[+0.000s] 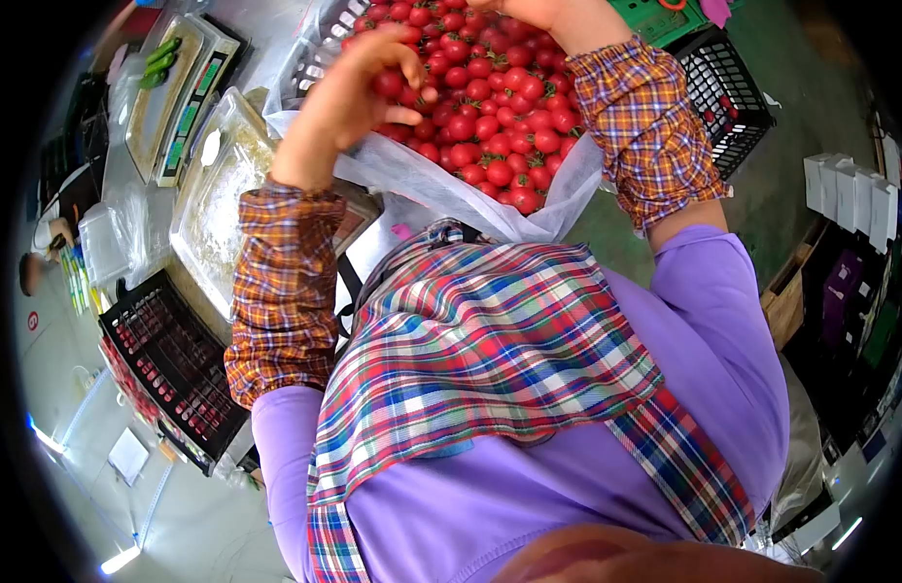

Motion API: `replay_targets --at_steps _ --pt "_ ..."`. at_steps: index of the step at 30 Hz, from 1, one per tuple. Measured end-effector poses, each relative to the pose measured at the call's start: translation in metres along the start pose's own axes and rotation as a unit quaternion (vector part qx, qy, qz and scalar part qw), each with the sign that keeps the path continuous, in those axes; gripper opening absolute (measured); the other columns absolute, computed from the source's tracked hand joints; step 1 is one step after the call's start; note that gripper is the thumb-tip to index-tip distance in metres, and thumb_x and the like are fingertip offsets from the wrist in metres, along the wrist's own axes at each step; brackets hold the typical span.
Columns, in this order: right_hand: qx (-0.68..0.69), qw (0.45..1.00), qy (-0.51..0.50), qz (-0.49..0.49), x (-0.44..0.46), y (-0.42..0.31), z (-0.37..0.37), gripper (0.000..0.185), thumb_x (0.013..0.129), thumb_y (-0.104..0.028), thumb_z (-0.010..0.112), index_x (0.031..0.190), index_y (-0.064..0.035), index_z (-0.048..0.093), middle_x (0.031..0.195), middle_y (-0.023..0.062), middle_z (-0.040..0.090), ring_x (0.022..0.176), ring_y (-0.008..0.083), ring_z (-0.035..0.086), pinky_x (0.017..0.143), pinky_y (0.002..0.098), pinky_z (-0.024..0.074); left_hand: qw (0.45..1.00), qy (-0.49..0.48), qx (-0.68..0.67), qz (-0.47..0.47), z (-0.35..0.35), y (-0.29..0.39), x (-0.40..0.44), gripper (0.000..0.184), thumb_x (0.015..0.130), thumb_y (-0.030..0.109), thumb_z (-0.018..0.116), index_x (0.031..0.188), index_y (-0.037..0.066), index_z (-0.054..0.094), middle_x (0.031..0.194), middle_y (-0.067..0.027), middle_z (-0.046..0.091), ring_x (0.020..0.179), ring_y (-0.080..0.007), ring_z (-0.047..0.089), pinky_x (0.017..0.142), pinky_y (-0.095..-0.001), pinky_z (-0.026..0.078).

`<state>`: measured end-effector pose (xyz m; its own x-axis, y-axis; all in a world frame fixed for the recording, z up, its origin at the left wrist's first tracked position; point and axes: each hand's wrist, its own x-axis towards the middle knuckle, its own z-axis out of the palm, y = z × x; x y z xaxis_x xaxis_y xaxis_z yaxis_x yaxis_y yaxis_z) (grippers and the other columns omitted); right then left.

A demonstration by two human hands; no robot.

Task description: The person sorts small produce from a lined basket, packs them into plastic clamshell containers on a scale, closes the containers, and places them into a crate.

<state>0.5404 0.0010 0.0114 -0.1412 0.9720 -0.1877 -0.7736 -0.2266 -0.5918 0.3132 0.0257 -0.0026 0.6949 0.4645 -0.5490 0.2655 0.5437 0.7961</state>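
Observation:
Small red tomatoes [490, 126] with green stems fill a crate lined with a thin white sheet [558, 209]. My left hand [349, 97] is over the crate's left side, slightly blurred, its fingers curled toward the thumb. A tomato [388, 84] sits in that curl, seemingly held against the palm; the hand hides part of it. My right hand [538, 10] is over the far side of the crate. The frame's top edge cuts it off, so whether it grips anything is hidden.
Left of the crate are a scale [184, 107] with green vegetables on it, a clear plastic-covered tray [223, 185] and a black crate [174, 364] with reddish items. A black basket [728, 102] stands at right; white boxes [849, 194] are beyond it.

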Motion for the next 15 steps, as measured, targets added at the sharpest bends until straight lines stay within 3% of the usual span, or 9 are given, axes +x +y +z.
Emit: replay_targets --at_steps 2,4,5,7,8,9,11,12,15 --pt "-0.035 0.999 0.004 0.017 0.010 0.005 -0.010 0.023 0.090 -0.028 0.053 0.086 -0.0056 0.058 0.071 0.0028 0.054 0.056 0.0109 0.049 0.042 0.0198 0.0318 0.952 0.062 0.291 -0.068 0.032 0.003 0.000 0.034 0.082 0.033 0.065 0.099 0.005 0.059 0.077 -0.0008 0.059 0.065 -0.0151 0.055 0.057 -0.0252 0.045" --pt "-0.113 0.993 0.003 0.031 0.029 0.019 -0.036 0.032 0.090 -0.035 0.057 0.084 -0.0047 0.061 0.068 0.0031 0.057 0.056 0.0126 0.052 0.043 0.0234 0.0354 0.808 0.082 0.581 0.045 0.045 -0.029 0.006 0.034 0.079 0.035 0.068 0.089 0.003 0.063 0.077 -0.0086 0.065 0.070 -0.0223 0.062 0.062 -0.0345 0.050" --pt "-0.271 0.962 0.032 -0.009 0.022 0.020 -0.029 0.032 0.088 -0.035 0.059 0.083 -0.0044 0.062 0.068 0.0047 0.059 0.058 0.0138 0.054 0.045 0.0255 0.0380 0.729 0.074 0.668 0.130 0.046 -0.046 0.008 0.036 0.077 0.035 0.070 0.090 0.003 0.062 0.075 -0.0087 0.065 0.069 -0.0251 0.063 0.061 -0.0354 0.049" --pt "-0.562 0.818 0.085 -0.087 0.005 0.025 -0.006 0.032 0.085 -0.035 0.064 0.080 -0.0037 0.065 0.067 0.0078 0.062 0.060 0.0163 0.058 0.048 0.0296 0.0432 0.697 0.077 0.706 0.100 0.058 -0.044 0.006 0.035 0.078 0.034 0.069 0.091 0.003 0.062 0.079 -0.0125 0.066 0.073 -0.0280 0.064 0.064 -0.0383 0.049" --pt "-0.659 0.710 0.063 -0.241 0.020 0.042 -0.026 0.032 0.081 -0.035 0.068 0.077 -0.0036 0.067 0.067 0.0125 0.065 0.062 0.0201 0.061 0.056 0.0337 0.0482 0.680 0.078 0.724 0.085 0.061 -0.040 0.005 0.034 0.078 0.033 0.069 0.092 0.003 0.062 0.081 -0.0144 0.066 0.075 -0.0294 0.064 0.066 -0.0397 0.050" --pt "-0.663 0.729 0.049 -0.163 0.011 0.041 -0.016 0.028 0.079 -0.032 0.069 0.080 -0.0040 0.067 0.072 0.0153 0.065 0.059 0.0239 0.061 0.060 0.0352 0.0499 0.710 0.072 0.695 0.083 0.058 -0.035 0.004 0.033 0.079 0.032 0.068 0.093 0.003 0.061 0.080 -0.0127 0.066 0.073 -0.0271 0.064 0.065 -0.0379 0.050" --pt "-0.750 0.606 -0.062 -0.257 0.013 0.056 -0.036 0.024 0.080 -0.029 0.067 0.080 -0.0047 0.068 0.071 0.0117 0.066 0.054 0.0212 0.059 0.058 0.0332 0.0493 0.767 0.061 0.634 0.080 0.037 -0.018 0.001 0.030 0.081 0.030 0.065 0.096 0.004 0.060 0.078 -0.0093 0.066 0.070 -0.0225 0.064 0.062 -0.0343 0.050" --pt "-0.807 0.579 -0.100 -0.056 0.013 0.054 -0.032 0.021 0.077 -0.028 0.067 0.089 -0.0104 0.067 0.085 0.0084 0.068 0.079 0.0281 0.065 0.067 0.0439 0.0508 0.906 0.028 0.420 0.043 0.024 -0.010 -0.004 0.025 0.084 0.028 0.059 0.096 0.005 0.059 0.074 -0.0039 0.064 0.065 -0.0140 0.062 0.056 -0.0273 0.047" --pt "-0.885 0.457 -0.085 0.033 -0.003 0.066 -0.014 0.026 0.072 -0.027 0.073 0.085 -0.0057 0.066 0.082 0.0123 0.066 0.080 0.0310 0.064 0.067 0.0447 0.0505 0.992 -0.045 0.075 0.088 -0.011 0.022 -0.026 0.029 0.092 0.031 0.045 0.100 0.008 0.060 0.074 -0.0029 0.062 0.063 -0.0097 0.057 0.050 -0.0202 0.039"
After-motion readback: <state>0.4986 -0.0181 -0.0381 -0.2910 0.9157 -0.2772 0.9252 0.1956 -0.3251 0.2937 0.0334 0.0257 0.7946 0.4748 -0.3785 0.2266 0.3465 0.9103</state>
